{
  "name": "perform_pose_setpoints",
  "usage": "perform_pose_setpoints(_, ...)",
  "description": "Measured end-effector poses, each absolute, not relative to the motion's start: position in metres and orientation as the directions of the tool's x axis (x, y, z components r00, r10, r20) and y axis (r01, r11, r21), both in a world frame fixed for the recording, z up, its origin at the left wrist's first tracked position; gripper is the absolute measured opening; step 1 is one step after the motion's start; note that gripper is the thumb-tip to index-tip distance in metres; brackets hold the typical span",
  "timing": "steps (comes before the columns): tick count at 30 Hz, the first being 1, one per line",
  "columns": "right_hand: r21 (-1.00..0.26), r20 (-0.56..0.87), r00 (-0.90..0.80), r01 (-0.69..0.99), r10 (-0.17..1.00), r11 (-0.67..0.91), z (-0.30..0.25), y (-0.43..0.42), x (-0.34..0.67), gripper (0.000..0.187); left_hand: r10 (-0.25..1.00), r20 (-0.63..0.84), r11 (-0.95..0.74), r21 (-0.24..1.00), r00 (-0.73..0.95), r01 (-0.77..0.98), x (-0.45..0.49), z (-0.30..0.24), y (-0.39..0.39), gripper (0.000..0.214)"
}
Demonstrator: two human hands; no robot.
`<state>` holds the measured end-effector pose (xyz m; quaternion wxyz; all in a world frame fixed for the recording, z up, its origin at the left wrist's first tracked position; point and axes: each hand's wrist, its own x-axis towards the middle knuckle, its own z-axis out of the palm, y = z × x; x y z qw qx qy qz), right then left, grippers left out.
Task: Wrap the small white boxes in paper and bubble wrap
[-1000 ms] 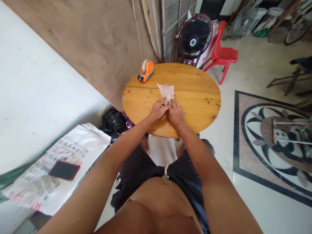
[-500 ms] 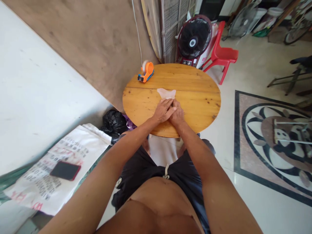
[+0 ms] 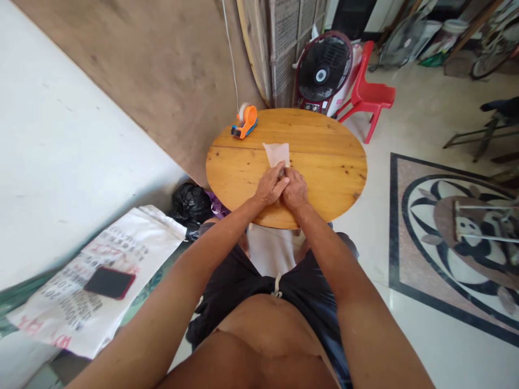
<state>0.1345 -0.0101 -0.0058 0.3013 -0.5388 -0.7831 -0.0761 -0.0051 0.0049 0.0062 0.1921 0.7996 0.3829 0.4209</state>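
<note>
A thin, pale pinkish-white sheet (image 3: 278,154) sticks out from the far side of my hands, over the wooden table (image 3: 328,162). I cannot tell whether it is paper or plastic. My left hand (image 3: 271,185) is closed at the sheet's near end, fingers pointing forward and thumb reaching toward the other hand. Pressed against it, my right hand (image 3: 295,189) has its fingers curled at the same end. The hands cover the near part of the sheet. At the table's far left stands an orange tape dispenser (image 3: 249,121) with a roll of tape, apart from both hands.
Behind the table are a dark red fan (image 3: 324,67) and a red plastic chair (image 3: 375,94). A phone (image 3: 109,282) lies on a printed white sack (image 3: 133,237) at left, near a black plastic bag (image 3: 190,205). A brown board (image 3: 162,81) leans beside the table.
The sheet's far part has changed shape, from wide and flared to narrower and more upright. My fingers have shifted slightly around its near end. The view has tilted a little.
</note>
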Motion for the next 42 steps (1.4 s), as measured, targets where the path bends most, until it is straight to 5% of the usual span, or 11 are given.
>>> perform_pose_setpoints(9, -0.161, 0.645, -0.271, 0.866, 0.714, 0.474, -0.005, -0.012, 0.136, 0.035, 0.739, 0.621, -0.665, 0.608, 0.262, 0.435, -0.010, -0.005, 0.008, 0.060)
perform_pose_setpoints(21, -0.310, 0.571, -0.163, 0.865, 0.805, 0.395, 0.001, -0.016, 0.136, 0.035, 0.758, 0.489, -0.651, 0.532, 0.431, 0.542, -0.013, -0.005, 0.011, 0.049)
perform_pose_setpoints(32, -0.260, 0.597, -0.217, 0.858, 0.772, 0.442, 0.001, -0.021, 0.144, 0.047, 0.709, 0.492, -0.700, 0.407, 0.505, 0.586, -0.008, -0.001, 0.007, 0.052)
perform_pose_setpoints(42, -0.368, 0.547, -0.339, 0.723, 0.765, 0.584, 0.041, 0.000, 0.156, 0.039, 0.678, 0.517, -0.729, 0.381, 0.523, 0.568, -0.007, -0.003, 0.014, 0.043)
